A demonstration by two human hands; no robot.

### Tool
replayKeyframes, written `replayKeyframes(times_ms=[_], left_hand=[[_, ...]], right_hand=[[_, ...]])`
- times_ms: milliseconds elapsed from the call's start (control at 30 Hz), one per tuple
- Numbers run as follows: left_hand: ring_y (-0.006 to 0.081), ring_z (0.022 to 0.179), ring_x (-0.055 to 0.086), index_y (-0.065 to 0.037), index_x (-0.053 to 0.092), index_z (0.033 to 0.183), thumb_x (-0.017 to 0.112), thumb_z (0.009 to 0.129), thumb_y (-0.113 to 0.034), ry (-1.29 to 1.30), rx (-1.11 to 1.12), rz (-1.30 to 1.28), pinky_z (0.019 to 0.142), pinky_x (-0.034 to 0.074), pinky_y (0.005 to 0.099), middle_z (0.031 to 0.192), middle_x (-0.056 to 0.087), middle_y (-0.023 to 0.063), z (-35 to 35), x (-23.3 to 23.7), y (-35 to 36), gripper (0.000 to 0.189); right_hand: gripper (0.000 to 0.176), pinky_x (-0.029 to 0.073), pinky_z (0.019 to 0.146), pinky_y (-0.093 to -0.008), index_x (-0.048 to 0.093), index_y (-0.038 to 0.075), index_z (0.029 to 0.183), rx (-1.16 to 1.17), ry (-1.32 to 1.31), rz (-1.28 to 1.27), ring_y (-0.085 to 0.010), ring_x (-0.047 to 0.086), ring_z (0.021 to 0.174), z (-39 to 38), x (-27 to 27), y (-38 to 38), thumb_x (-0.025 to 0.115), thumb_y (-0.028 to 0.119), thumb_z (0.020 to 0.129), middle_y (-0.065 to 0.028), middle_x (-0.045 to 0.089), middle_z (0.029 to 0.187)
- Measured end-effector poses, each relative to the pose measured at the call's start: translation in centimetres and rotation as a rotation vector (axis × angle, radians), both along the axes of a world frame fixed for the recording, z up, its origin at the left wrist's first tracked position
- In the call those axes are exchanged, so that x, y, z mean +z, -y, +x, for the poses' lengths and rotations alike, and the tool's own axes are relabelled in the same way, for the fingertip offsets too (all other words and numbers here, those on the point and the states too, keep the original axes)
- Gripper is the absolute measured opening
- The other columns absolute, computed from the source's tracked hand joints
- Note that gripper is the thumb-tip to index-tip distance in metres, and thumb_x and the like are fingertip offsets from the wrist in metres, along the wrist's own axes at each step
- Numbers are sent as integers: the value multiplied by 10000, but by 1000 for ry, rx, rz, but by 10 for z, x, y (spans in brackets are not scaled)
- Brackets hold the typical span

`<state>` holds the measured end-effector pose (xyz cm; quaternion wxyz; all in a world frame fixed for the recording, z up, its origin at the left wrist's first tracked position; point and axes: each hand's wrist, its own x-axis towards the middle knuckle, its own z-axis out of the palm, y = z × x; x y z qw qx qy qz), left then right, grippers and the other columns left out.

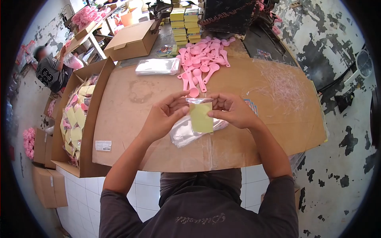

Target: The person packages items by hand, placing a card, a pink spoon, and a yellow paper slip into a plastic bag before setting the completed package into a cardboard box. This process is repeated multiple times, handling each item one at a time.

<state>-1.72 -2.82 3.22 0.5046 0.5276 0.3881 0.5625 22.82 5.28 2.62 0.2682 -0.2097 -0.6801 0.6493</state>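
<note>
Pinching, the left hand (168, 113) holds a clear bag (198, 100), the right hand (234, 111) a yellow card (201, 119). Likely light, slippery; grip edges.

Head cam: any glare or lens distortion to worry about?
Head view: glare streaks the stacked clear bags and the loose clear bags beneath the hands; head view: cardboard sheet's edges bow, likely fisheye; head view: corners black, upper-left background washed out.

The card (201, 119) is pale yellow-green, the spoons (195, 51) are pink, the desk (131, 133) brown, the right wall (329, 158) white with dark-grey patches, the floor (147, 190) white.
</note>
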Motion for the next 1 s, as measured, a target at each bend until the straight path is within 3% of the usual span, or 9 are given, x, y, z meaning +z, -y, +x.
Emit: replayKeyframes(times_ms=[200, 300, 400, 467, 567, 633, 733, 900, 1000], left_hand=[[156, 894, 730, 65, 643, 1241, 706, 979, -68, -230, -154, -232, 801, 619, 300, 1007, 727, 100, -37, -13, 41, 301], [159, 819, 732, 25, 660, 1162, 674, 1009, -131, -93, 213, -93, 705, 625, 299, 998, 725, 91, -83, -29, 66, 219], [226, 1109, 690, -37, 514, 1438, 447, 1108, -417, 649, 743, 122, 953, 581, 357, 1212, 680, 117, -119, -18, 78, 507], [209, 1059, 703, -33, 479, 1482, 457, 1099, -408, 812, 659, 97, 929, 571, 316, 1251, 674, 124, -121, -4, 76, 536], [184, 1086, 683, -28, 541, 1429, 499, 1092, -343, 135, 408, -83, 895, 553, 293, 1285, 665, 121, -111, -30, 59, 463], [149, 988, 695, -39, 668, 1301, 686, 992, -201, -266, 246, -123, 859, 551, 294, 1079, 735, 93, -65, -11, 38, 349], [154, 930, 678, -42, 713, 1214, 783, 902, -167, -777, 96, 125, 837, 535, 310, 1048, 721, 69, -16, -7, 4, 343], [169, 827, 655, -32, 723, 1147, 807, 869, -168, -1044, 60, 275, 752, 531, 318, 931, 686, 95, 17, -37, -36, 321], [162, 724, 629, -26, 735, 1100, 802, 867, -148, -895, 0, 10, 687, 520, 320, 860, 690, 93, 16, -37, -40, 272]], right_hand=[[417, 522, 919, -334, 620, 42, 1339, 58, 181, 201, -175, 662, 1054, 9, 19, 12, 737, 82, 941, -78, 711, 1122], [403, 509, 973, -387, 667, 55, 1287, -223, 445, 763, -276, 654, 1111, 49, 10, -8, 763, 129, 903, -115, 700, 1145], [380, 478, 1016, -408, 700, 13, 1192, -423, 554, 824, -346, 615, 1141, 91, 9, -24, 777, 180, 860, -148, 681, 1170], [369, 468, 1026, -400, 711, 17, 1172, -408, 640, 880, -333, 603, 1151, 107, 5, -28, 784, 183, 851, -145, 666, 1179], [350, 461, 1025, -400, 717, 19, 1136, -377, 727, 898, -317, 588, 1154, 110, -5, -30, 796, 168, 829, -136, 646, 1180], [330, 465, 1004, -407, 717, 21, 1106, -398, 731, 874, -313, 589, 1137, 109, -6, -31, 801, 145, 812, -126, 646, 1150], [283, 479, 953, -417, 711, 20, 1055, -469, 670, 826, -307, 611, 1077, 105, -7, -32, 800, 103, 798, -106, 665, 1076], [163, 489, 890, -394, 693, 17, 1002, -562, 555, 578, -243, 655, 953, 109, -8, -31, 759, 64, 861, -69, 700, 1031], [109, 495, 900, -366, 679, 18, 1007, -537, 323, 399, -198, 659, 977, 106, -7, -30, 718, 62, 916, -62, 709, 1068]])
